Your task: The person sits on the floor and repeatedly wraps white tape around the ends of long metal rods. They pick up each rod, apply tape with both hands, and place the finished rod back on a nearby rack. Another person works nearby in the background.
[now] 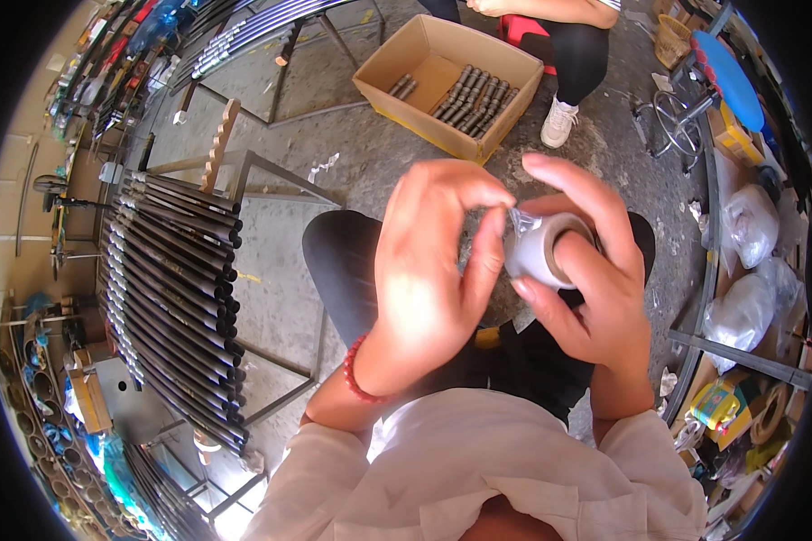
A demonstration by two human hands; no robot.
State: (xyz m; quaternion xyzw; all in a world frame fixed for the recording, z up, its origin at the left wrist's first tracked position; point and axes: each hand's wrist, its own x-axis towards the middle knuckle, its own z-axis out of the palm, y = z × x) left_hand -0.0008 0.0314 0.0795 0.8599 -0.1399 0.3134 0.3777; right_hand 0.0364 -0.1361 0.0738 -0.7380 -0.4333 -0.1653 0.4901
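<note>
My right hand point(609, 288) holds a small roll of clear tape or film point(532, 256) in front of my chest, with a finger in its core. Thumb and index finger of my left hand point(424, 270) pinch together at the roll's upper left edge, on a short loose end of the clear film point(521, 219). A red bead bracelet point(354, 374) circles my left wrist. Both hands are above my lap, over dark trousers point(338, 261).
Ahead stands an open cardboard box point(392, 106) with dark ribbed metal pieces point(478, 101) in rows. Black rods point(180, 298) lie on a metal frame at left. Beyond the box sits another person point(579, 59). Plastic bags point(749, 307) and a blue chair point(729, 81) are at right.
</note>
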